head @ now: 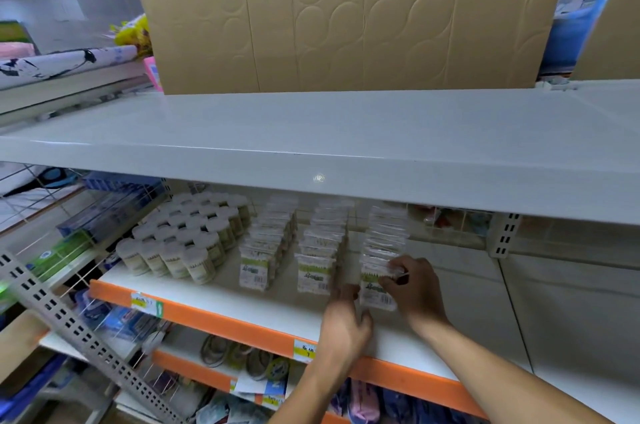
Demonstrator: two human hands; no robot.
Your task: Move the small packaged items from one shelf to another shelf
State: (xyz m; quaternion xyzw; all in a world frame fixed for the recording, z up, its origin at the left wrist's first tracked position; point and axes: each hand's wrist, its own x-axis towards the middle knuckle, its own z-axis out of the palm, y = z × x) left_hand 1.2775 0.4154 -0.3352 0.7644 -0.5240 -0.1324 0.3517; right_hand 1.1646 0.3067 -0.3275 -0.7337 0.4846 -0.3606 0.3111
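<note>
1. Clear plastic packets with green labels stand in three rows running front to back on the orange-edged shelf (pixel 221 314), as the head view shows; the right-hand row (pixel 381 250) is the one being handled.
2. The right hand (pixel 417 288) curls over the front packet (pixel 375 294) from its right side, fingers (pixel 394 268) closed on its top edge.
3. The left hand (pixel 344 323) sits just left of that packet, fingers bent against its side; whether it truly grips is unclear.
4. The packet stands upright, between both hands; the bare white upper shelf (pixel 311 133) lies directly above.

Shelf-edge price tag (pixel 304 351) shows a "7" — other print is illegible.
</note>
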